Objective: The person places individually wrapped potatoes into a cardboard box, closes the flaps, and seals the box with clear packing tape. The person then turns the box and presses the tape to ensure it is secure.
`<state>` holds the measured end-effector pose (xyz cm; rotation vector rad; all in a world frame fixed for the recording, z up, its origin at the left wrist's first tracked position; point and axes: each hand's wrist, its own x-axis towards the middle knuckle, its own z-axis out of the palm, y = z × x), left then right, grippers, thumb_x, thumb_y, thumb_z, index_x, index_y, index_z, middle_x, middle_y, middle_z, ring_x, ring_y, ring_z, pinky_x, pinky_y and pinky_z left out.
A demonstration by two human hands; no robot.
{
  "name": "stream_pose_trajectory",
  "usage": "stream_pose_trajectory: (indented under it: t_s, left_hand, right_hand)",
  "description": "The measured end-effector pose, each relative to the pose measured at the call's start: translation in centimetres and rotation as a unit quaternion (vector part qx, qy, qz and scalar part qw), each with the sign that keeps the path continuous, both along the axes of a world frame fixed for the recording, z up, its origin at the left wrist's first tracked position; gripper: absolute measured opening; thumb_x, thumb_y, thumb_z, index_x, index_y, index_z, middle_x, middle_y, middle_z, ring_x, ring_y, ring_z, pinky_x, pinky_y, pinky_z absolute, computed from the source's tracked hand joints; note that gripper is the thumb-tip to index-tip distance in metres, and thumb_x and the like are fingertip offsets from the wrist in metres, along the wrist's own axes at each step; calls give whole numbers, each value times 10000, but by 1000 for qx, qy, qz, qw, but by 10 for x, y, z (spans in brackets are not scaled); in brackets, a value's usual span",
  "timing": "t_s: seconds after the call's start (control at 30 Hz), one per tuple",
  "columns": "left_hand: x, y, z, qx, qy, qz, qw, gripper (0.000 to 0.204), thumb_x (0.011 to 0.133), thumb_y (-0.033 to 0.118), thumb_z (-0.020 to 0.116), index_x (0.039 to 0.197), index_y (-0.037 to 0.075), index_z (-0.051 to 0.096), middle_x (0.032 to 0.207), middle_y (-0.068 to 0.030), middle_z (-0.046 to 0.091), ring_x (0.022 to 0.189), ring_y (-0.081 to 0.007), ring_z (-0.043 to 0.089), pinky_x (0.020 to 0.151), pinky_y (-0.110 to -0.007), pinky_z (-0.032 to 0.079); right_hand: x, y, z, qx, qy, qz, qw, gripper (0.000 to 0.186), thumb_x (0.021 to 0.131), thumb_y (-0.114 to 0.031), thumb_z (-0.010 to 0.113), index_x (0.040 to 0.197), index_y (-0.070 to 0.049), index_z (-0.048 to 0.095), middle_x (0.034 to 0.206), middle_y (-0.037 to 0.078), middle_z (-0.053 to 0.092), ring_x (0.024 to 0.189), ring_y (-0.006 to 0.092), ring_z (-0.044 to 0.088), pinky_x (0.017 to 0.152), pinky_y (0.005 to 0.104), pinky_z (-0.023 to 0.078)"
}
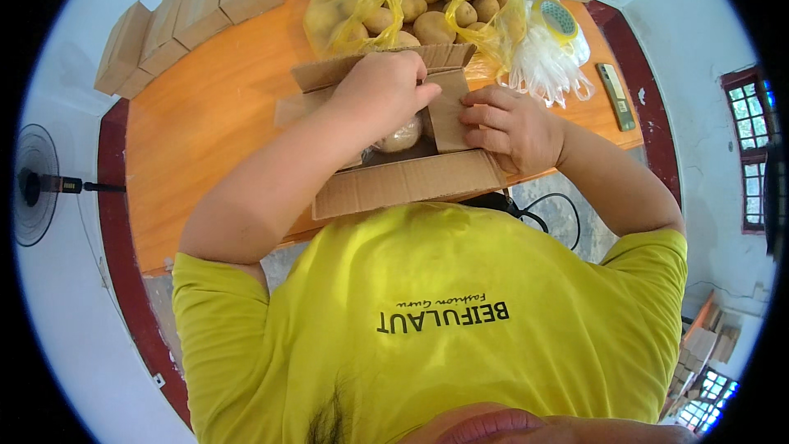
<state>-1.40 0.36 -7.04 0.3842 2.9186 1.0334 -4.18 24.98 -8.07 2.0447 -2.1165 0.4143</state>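
An open cardboard box point(407, 185) sits at the near edge of the orange table, holding a round tan item point(397, 138) in clear wrap, partly hidden. My left hand point(382, 94) is over the box near its far flap, fingers curled; what they hold is hidden. My right hand point(514, 127) grips the box's right flap point(448, 115) with curled fingers.
Beyond the box lie potatoes point(431, 25) in yellow bags, white plastic bags point(542, 70), a tape roll point(555, 16) and a slim boxed item point(616, 94). Small boxes point(193, 16) line the back left of the table point(197, 99). A fan point(37, 185) stands left.
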Motion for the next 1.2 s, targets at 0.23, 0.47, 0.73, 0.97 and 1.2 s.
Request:
stream_pose_trajectory:
  t_s: [0.23, 0.47, 0.73, 0.97, 1.2]
  left_hand:
    - [19, -53, 14, 194, -143, -26, 970, 202, 920, 211, 655, 1006, 29, 669, 836, -19, 673, 681, -89, 595, 607, -247, 486]
    - [51, -116, 9, 348, -286, -67, 890, 206, 885, 160, 684, 1048, 33, 671, 932, -39, 655, 768, -93, 591, 688, -267, 505]
    - [67, -101, 11, 103, -131, -47, 985, 348, 773, 67, 734, 1105, 26, 638, 997, -102, 650, 854, -200, 626, 770, -318, 521]
    - [77, -97, 3, -18, 34, -42, 998, 363, 758, 144, 768, 1081, 48, 634, 989, -118, 625, 964, -329, 590, 825, -399, 500]
    - [88, -95, -7, -160, 196, -70, 965, 424, 701, 235, 798, 1070, 96, 643, 1039, -72, 606, 1004, -301, 560, 854, -401, 478]
  right_hand:
    - [5, 9, -2, -50, -128, -27, 990, 200, 773, -148, 703, 927, -56, 615, 1073, 115, 627, 1107, 370, 588, 898, 458, 493]
    - [7, 5, -18, -143, -429, -154, 878, 145, 859, -132, 701, 863, -11, 622, 975, 127, 678, 1086, 325, 631, 918, 402, 492]
    - [8, -8, -11, -128, -314, -235, 911, 150, 847, -112, 681, 899, -3, 593, 1045, 152, 631, 1025, 311, 602, 912, 395, 476]
    - [8, -8, -32, -117, -146, -249, 950, 259, 850, -152, 668, 1000, 18, 541, 1183, 214, 536, 1070, 392, 548, 922, 422, 471]
    - [11, -9, -37, -117, -171, -256, 944, 241, 876, -136, 642, 1024, -6, 502, 1210, 212, 514, 1113, 385, 524, 960, 421, 445]
